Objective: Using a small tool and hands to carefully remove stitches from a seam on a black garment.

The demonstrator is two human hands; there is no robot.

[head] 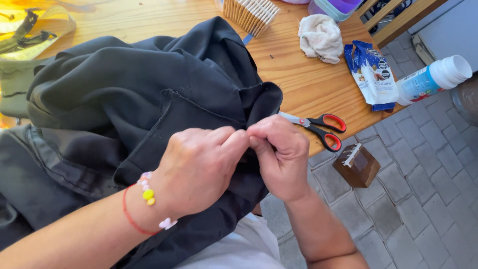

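A black garment (124, 99) is spread from the lap in the near left up over the tabletop (298, 79), so that its bulk is carried by the wood and only a small part has to be lifted. At its right edge a fold of cloth is pinched between both hands, which are brought together until the fingertips touch. The left hand (199, 167), with a red cord and a bead bracelet (149, 197) at the wrist, is closed on the fold from the left; the right hand (281, 154) is closed on it from the right. What is held between the fingertips besides cloth, if anything, cannot be told. The pinched edge is kept taut and raised, apparently so that a seam can be worked closely.

The garment's long axis is laid from near left to far right, and the held corner points up and to the far right, toward the tabletop's edge.

Just beyond the right hand, red-handled scissors (321, 128) are laid within easy reach, blades toward the hands. A small brown box (356, 167) is seen on the paved floor to the right. Farther off, a blue and white packet (372, 74), a white bottle (434, 78) on its side and a crumpled white cloth (320, 37) are kept clear of the work.
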